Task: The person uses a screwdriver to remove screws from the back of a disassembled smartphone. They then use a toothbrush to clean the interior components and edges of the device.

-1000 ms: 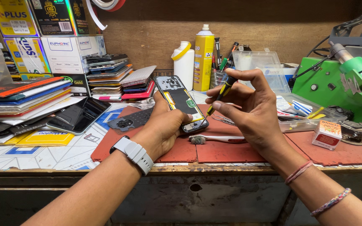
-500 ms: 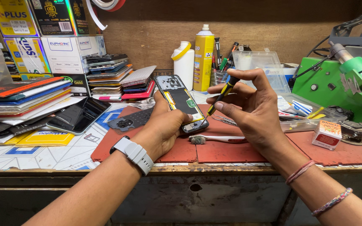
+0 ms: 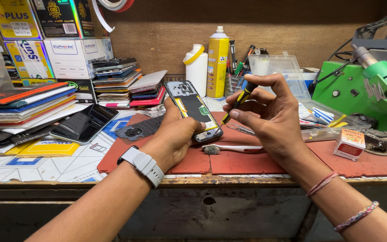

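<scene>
while the left hand (image 3: 175, 134) grips an opened phone (image 3: 193, 110), hiding its edge, the right hand (image 3: 265, 116) pinches a screwdriver (image 3: 236, 105).

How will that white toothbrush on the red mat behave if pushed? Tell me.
The toothbrush lies flat on the red mat, so it would probably slide rather than roll. It looks thin and light, likely stiff in the handle. Its worn bristle head may drag slightly.

A single head-worn camera looks forward and slightly down from the person's own eye line, close over the desk (image 3: 247, 181) edge. Both forearms enter from the bottom corners, the left hand (image 3: 175, 139) and right hand (image 3: 269, 118) meeting near mid-frame. The wooden back wall (image 3: 292, 31) closes the view just behind the desk.
</scene>
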